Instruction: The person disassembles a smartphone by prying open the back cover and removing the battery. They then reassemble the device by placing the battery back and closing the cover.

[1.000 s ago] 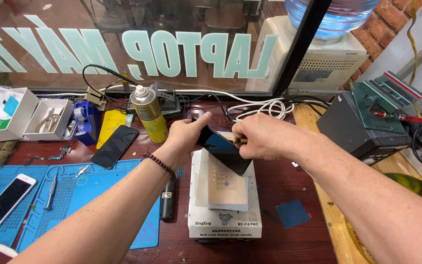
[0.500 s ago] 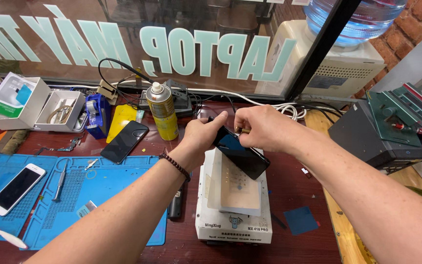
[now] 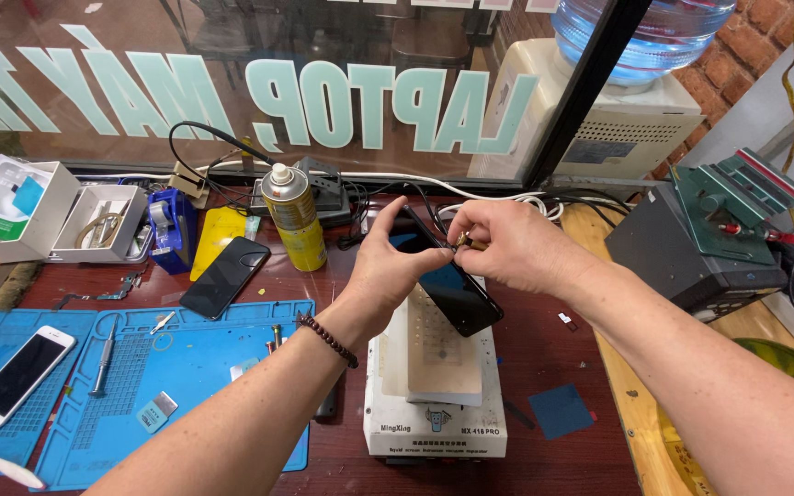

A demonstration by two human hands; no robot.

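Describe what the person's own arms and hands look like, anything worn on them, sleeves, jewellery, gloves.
Both forearms are bare, with no sleeves showing in the frame. The left hand has no glove; a bracelet of small dark round beads circles that wrist. The right hand is also ungloved, with nothing worn on its wrist. No rings or watch are visible on either hand.

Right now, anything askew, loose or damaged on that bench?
Nothing is visibly damaged or spilled. The dark phone is held tilted above the white heating unit by the left hand and right hand. Small loose parts lie scattered near the blue mat.
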